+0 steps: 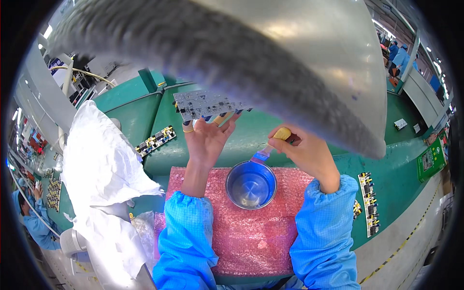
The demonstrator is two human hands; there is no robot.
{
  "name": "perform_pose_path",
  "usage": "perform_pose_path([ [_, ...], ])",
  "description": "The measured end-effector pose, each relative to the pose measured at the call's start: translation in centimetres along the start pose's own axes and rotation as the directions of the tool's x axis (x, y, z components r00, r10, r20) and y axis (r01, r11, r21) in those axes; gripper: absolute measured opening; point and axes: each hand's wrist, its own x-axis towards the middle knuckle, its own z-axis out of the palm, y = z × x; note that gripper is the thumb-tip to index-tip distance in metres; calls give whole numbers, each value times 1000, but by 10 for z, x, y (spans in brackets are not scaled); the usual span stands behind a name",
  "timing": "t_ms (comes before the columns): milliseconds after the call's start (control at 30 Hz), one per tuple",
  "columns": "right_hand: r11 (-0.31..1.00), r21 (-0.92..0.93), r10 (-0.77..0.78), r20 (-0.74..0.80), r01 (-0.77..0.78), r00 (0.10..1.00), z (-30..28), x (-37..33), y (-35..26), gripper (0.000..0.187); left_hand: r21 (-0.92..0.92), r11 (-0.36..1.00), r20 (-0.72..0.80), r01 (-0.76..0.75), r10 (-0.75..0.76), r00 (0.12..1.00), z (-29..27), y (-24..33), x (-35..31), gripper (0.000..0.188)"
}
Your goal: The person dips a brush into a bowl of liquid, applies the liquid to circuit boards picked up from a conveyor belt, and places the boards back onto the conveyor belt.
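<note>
My left hand (207,140) is raised, its fingers closed on a grey circuit board (208,104) held up from below. Small dark parts dot the board's face, and its right end passes behind a padded edge. Coloured finger cots cover some of my left fingertips. My right hand (307,151) grips a flat brush (261,155) by its yellowish wooden handle. The brush points down and left, its bristle end at the rim of a round metal bowl (251,186). Shallow clear liquid seems to lie in the bowl, which stands on pink bubble wrap (256,237).
A metal hood (333,43) with a blurred dark padded edge (203,46) hangs across the top. Populated boards lie left (155,140) and right (369,204) on the green bench (232,140). White crumpled sheeting (99,164) covers something at left. Beyond it sits a person (36,217).
</note>
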Motion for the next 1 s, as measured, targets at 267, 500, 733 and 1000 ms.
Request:
perform_pose_path([
  [267, 948, 307, -4, 281, -86, 960, -11, 8, -45, 17, -3, 999, 168, -54, 54, 984, -10, 2, -5, 42],
  [500, 963, 228, 94, 216, -144, 972, -5, 6, -26, 17, 87, 995, -29, -57, 60, 998, 5, -2, -7, 56],
  [733, 998, 1, 62, 15, -62, 998, -18, 5, -52, 16, 69, 997, -53, -46, 49, 997, 3, -4, -6, 53],
  [1000, 952, 216, 205, 87, -219, 975, -32, 5, -49, 13, 27, 999, 10, -22, 21, 1000, -2, -2, -4, 47],
])
